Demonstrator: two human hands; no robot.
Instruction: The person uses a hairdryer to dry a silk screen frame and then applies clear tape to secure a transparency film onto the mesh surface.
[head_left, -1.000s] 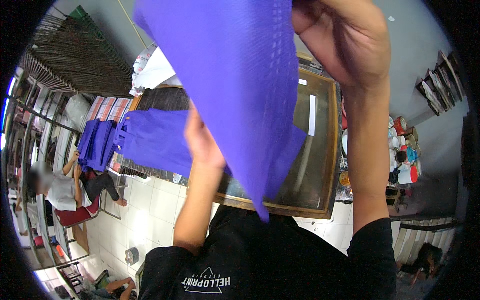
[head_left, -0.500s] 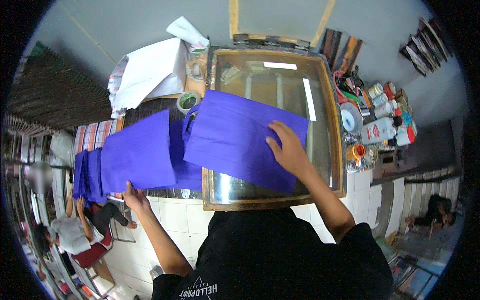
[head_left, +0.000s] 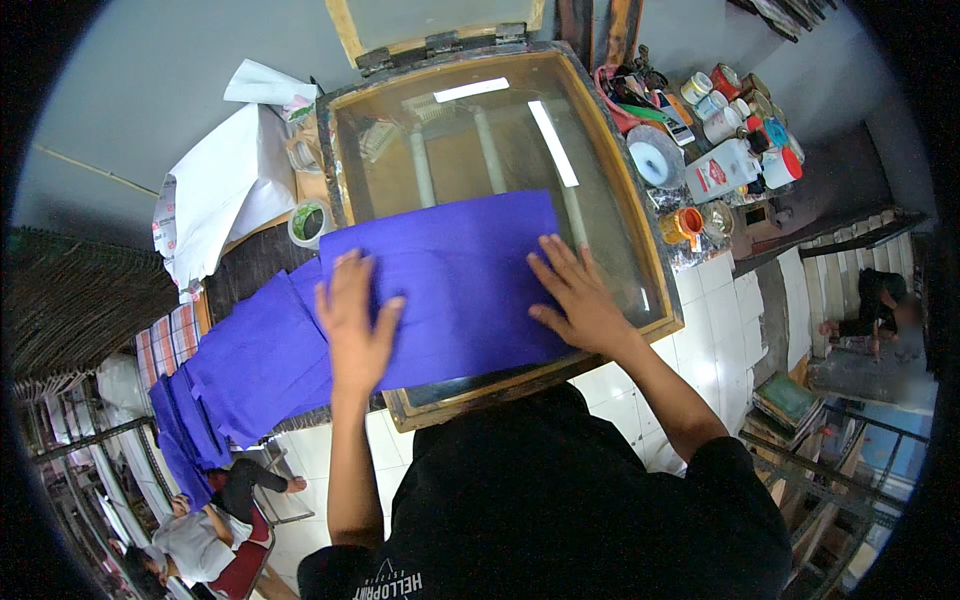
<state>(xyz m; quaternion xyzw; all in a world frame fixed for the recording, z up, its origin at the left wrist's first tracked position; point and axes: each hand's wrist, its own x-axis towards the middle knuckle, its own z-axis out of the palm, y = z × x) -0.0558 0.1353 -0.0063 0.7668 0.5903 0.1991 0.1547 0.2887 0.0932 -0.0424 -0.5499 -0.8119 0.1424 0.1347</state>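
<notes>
A purple cloth bag (head_left: 450, 290) lies flat across the near part of a wood-framed glass table (head_left: 455, 160). My left hand (head_left: 352, 325) rests on the bag's left part with its fingers stretched out. At the bag's right edge, my right hand (head_left: 580, 300) lies palm down, fingers spread. Neither hand grips anything. More purple bags (head_left: 260, 345) lie overlapped to the left, their far end drooping off the side. Two pale tubes show through the glass; the near part of the glass is mostly covered by the bag.
White paper (head_left: 235, 180) and a green-filled tub (head_left: 308, 222) stand at the left. Several jars, a white jug (head_left: 722, 170) and an orange pot (head_left: 682, 226) crowd the right. A seated person (head_left: 200, 545) is at lower left, another person (head_left: 875, 300) at far right.
My left hand has left the bags at the left and now lies on the bag on the glass. That bag has turned straighter and moved nearer. The view has shifted too.
</notes>
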